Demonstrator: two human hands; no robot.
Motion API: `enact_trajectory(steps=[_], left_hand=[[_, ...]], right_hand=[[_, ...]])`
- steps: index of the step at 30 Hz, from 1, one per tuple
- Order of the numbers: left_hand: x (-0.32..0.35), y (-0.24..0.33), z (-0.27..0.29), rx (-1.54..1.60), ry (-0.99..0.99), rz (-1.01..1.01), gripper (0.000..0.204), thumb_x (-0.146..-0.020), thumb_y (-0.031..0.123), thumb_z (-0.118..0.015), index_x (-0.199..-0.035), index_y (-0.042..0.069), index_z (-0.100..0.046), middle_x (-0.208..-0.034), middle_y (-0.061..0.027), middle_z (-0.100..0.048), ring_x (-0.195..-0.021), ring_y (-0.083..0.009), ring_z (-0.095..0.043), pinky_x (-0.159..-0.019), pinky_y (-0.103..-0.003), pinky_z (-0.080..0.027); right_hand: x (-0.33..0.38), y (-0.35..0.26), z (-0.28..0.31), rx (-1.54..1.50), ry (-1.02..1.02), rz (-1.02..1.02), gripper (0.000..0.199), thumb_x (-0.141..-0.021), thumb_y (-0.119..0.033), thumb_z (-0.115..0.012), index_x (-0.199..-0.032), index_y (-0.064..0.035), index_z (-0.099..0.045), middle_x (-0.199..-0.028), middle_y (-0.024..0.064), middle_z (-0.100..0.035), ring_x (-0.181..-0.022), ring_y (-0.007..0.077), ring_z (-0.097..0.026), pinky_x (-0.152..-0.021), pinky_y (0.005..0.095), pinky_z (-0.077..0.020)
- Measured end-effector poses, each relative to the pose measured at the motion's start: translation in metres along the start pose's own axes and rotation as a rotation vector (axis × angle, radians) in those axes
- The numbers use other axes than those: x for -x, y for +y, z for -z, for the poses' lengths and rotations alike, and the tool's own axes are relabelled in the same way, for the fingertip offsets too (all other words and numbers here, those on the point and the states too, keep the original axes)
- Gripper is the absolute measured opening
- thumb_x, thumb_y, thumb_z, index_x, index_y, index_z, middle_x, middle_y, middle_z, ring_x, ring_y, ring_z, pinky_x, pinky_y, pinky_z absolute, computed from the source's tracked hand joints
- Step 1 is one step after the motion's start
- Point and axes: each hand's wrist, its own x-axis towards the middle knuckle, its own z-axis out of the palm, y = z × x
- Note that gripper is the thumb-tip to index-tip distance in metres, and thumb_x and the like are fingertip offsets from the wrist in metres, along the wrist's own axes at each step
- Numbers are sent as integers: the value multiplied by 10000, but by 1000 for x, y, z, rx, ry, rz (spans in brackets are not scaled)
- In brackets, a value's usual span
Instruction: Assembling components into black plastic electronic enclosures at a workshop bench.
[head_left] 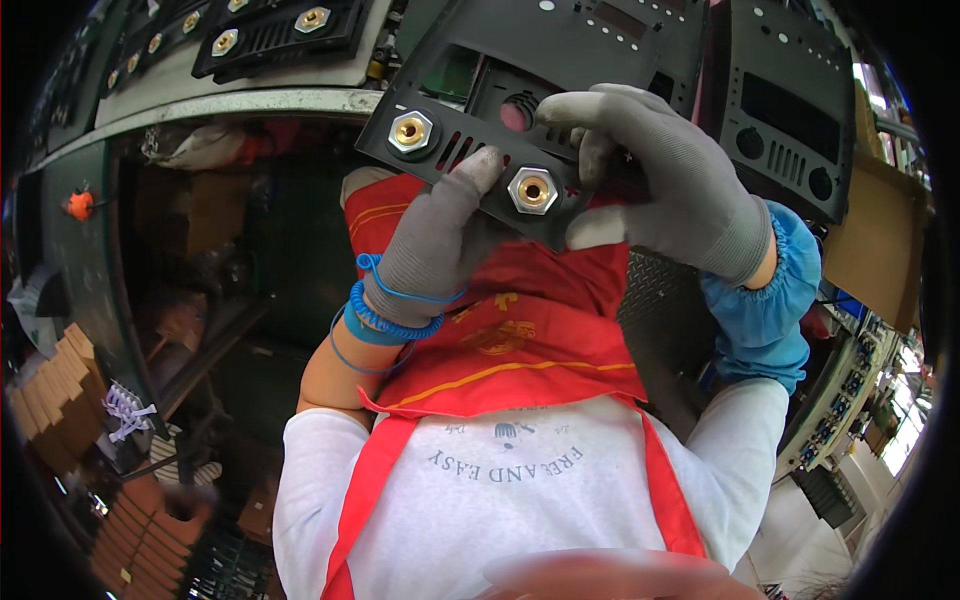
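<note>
The left hand gripped the black front panel, fingers hidden underneath; the right hand arched over it, its grip impossible to tell.

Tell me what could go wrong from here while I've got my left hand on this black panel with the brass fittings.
Two possible risks. The black panel has its near edge over the red apron, so it might slip toward the lap if the left hand eases. Also, the coiled blue cord around that wrist is close to the panel and might snag on a corner or a brass fitting.
</note>
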Motion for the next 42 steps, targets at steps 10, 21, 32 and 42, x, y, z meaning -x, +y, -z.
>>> enact_trajectory(steps=[10, 21, 32, 42], left_hand=[[-2, 6, 2, 3, -33, 1, 421, -1030, 287, -358, -1285, -25, -478, -1224, -136, -577, -1165, -210, -555, -1034, -371, -440], [2, 5, 11, 32, -18, 39, 396, -1044, 259, -346, -1286, -29, -472, -1214, -125, -567, -1160, -192, -551, -1015, -350, -460], [-1, -10, 24, -695, 22, -217, 369, -866, -43, -606, -1226, -27, -528, -1149, -114, -617, -1072, -181, -607, -937, -325, -498], [10, 3, 27, -1538, -75, -529, 493, -833, -1, -671, -1287, -27, -480, -1135, -210, -628, -1046, -305, -642, -862, -361, -528]], right_hand=[[1, 10, -5, 88, 2, 14, 849, -594, -80, -792, -1377, -110, -465, -1296, 131, -555, -1205, 327, -524, -1012, 411, -419], [3, 11, -2, 57, -42, 110, 763, -609, -77, -781, -1322, -131, -514, -1289, 137, -526, -1174, 360, -511, -979, 393, -428], [6, 9, -14, -26, 258, 80, 437, -753, -251, -779, -1115, -53, -635, -1013, 108, -596, -897, 255, -594, -712, 333, -480], [7, -1, -30, 241, 120, 238, 420, -738, -132, -727, -1147, -121, -632, -1152, 81, -612, -1063, 260, -589, -936, 393, -428]])
